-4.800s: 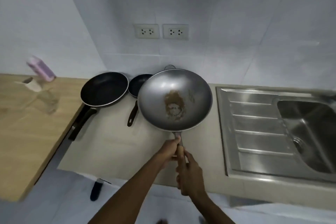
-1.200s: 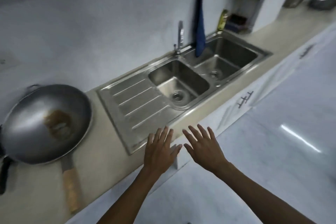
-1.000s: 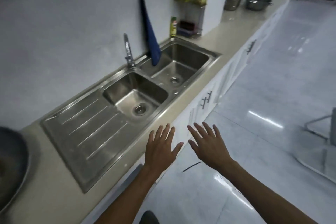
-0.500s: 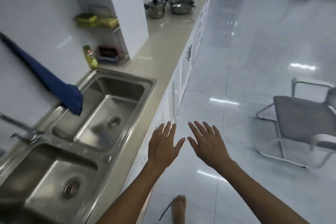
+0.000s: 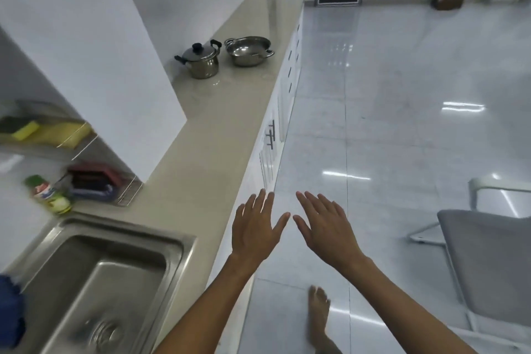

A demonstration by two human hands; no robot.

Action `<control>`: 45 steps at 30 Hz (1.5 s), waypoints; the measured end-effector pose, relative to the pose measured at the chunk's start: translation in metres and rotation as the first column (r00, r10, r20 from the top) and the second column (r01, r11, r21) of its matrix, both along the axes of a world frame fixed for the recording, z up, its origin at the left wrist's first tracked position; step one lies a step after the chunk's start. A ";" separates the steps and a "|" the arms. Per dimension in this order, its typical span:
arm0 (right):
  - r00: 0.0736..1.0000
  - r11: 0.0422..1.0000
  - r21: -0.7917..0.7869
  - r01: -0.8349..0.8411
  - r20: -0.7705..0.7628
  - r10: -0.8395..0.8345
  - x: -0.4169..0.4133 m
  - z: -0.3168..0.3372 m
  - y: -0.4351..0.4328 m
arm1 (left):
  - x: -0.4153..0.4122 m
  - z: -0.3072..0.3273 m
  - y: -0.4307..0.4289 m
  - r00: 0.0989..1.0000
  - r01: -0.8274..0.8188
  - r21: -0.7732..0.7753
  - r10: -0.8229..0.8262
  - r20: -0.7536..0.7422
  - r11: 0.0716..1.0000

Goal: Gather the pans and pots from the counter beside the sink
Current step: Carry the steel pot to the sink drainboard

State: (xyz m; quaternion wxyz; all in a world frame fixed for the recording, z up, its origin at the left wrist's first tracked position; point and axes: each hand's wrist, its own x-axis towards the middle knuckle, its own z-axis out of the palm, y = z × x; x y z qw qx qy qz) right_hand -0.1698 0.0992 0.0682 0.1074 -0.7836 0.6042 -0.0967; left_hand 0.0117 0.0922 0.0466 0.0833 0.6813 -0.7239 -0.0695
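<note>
Pots [image 5: 201,60] far down counter [image 5: 218,135], well apart from left hand [image 5: 255,227] and right hand [image 5: 324,227], both spread flat, empty, presumably free for carrying.

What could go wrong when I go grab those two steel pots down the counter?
The lidded pot has a loose-looking lid; tilting it could drop the lid. The open pot sits near the counter's edge, so a nudge might push it off. Both hands are empty; the glossy floor may be slippery barefoot.
</note>
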 end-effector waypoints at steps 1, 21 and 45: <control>1.000 1.000 0.004 -0.008 0.009 0.008 -0.005 0.000 -0.032 | -0.004 0.000 -0.031 1.000 -0.029 0.012 0.029 -0.001 0.999; 0.974 0.974 -0.115 -0.194 0.099 0.205 0.007 0.027 -0.688 | -0.028 0.008 -0.626 0.875 -0.358 0.036 0.349 -0.336 0.933; 0.348 0.350 0.019 -0.936 -0.073 0.935 0.206 -0.025 -1.258 | -0.043 -0.038 -1.021 0.055 -0.963 0.217 0.903 -0.425 0.161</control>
